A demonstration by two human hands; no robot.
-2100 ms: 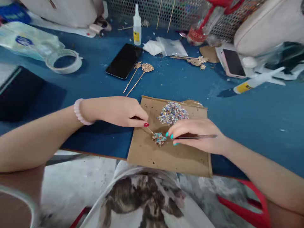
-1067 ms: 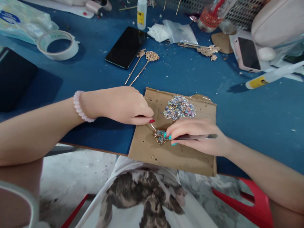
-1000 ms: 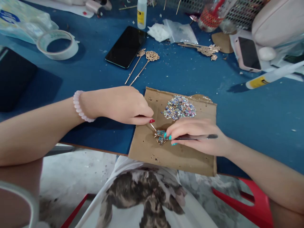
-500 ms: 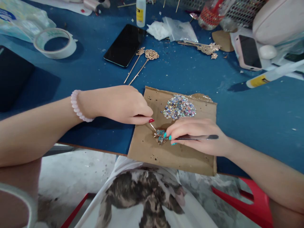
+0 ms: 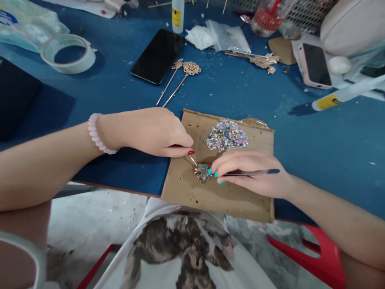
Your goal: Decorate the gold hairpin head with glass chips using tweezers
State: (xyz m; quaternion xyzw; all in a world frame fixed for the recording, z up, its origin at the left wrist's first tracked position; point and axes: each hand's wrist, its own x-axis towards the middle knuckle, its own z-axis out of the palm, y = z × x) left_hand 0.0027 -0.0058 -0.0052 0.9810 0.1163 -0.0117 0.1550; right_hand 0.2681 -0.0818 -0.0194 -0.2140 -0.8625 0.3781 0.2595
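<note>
My left hand (image 5: 162, 134) is closed on the thin metal stem of a hairpin. The hairpin's ornate head (image 5: 202, 173), set with small blue and clear stones, is held just over a cardboard sheet (image 5: 177, 184). In a closed pinch, my right hand (image 5: 249, 170) grips tweezers (image 5: 255, 173), whose tip end meets the right side of the ornament. Whether the tips hold a stone is too small to tell. A heap of multicoloured small stones (image 5: 227, 135) lies on the cardboard beyond my right hand.
Two gold hairpins (image 5: 191, 68) lie beside a black phone (image 5: 158, 56). Behind stand a glue bottle (image 5: 177, 16) and a small plastic bag (image 5: 228, 37). A tape roll (image 5: 87, 60) is at the left. Another yellow-labelled bottle (image 5: 327, 102) and a pink phone (image 5: 315, 66) are at the right.
The tweezers and my right fingers have shifted very slightly to the right. My left hand and the hairpin stay almost where they were.
</note>
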